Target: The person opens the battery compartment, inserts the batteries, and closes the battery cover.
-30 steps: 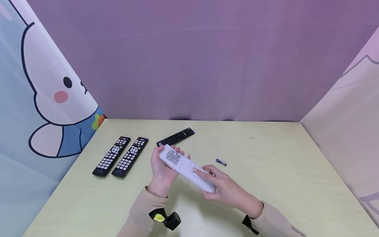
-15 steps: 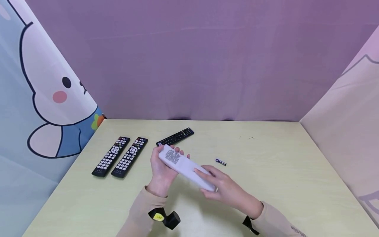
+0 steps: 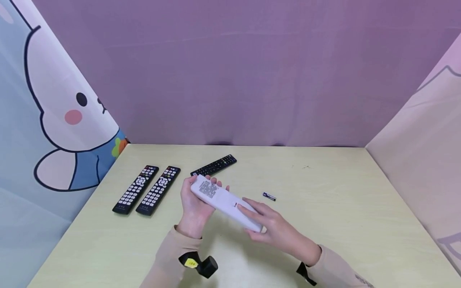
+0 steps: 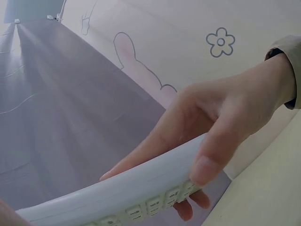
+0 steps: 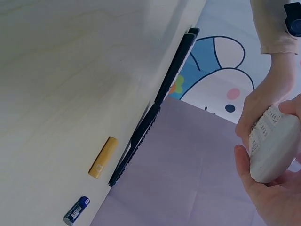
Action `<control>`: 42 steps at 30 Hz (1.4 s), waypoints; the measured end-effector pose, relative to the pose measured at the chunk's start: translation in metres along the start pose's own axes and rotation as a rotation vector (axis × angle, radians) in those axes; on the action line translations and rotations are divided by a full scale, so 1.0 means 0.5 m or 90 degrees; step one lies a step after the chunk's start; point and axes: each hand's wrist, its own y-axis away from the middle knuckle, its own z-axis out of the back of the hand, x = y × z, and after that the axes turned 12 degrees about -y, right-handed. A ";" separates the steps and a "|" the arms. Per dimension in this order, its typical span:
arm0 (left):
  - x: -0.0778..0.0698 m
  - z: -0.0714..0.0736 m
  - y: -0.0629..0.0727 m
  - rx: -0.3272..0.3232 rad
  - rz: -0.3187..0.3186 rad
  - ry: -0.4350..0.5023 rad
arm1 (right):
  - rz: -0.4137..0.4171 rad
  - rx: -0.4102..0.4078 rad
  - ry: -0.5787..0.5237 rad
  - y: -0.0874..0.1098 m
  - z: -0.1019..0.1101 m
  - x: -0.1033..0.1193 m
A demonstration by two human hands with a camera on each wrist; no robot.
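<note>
A white remote control is held back side up above the table, a patterned label near its far end. My left hand grips that far end from below, fingertips showing along the far edge. The near end is in my right hand, with its index finger laid along the back beside a small dark mark. In the left wrist view the right thumb presses the remote's side, above its white buttons. The right wrist view shows both hands around the remote, seen from one end.
Two black remotes lie side by side at the left. Another black remote lies behind my left hand. A dark blue battery rests right of the white remote. An orange battery shows in the right wrist view.
The white remote and my left hand have shifted slightly left. My right index finger now lies a little lower on the back, and a small dark mark shows beside its tip.
</note>
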 end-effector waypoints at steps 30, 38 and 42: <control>-0.005 0.005 -0.001 -0.023 0.031 0.031 | 0.132 -0.089 0.074 -0.001 -0.001 -0.005; -0.008 0.008 0.000 -0.022 0.019 0.003 | 0.107 -0.134 -0.016 0.002 -0.003 -0.007; -0.009 0.014 0.003 -0.011 0.020 -0.035 | 0.077 -0.173 -0.068 0.004 0.002 -0.004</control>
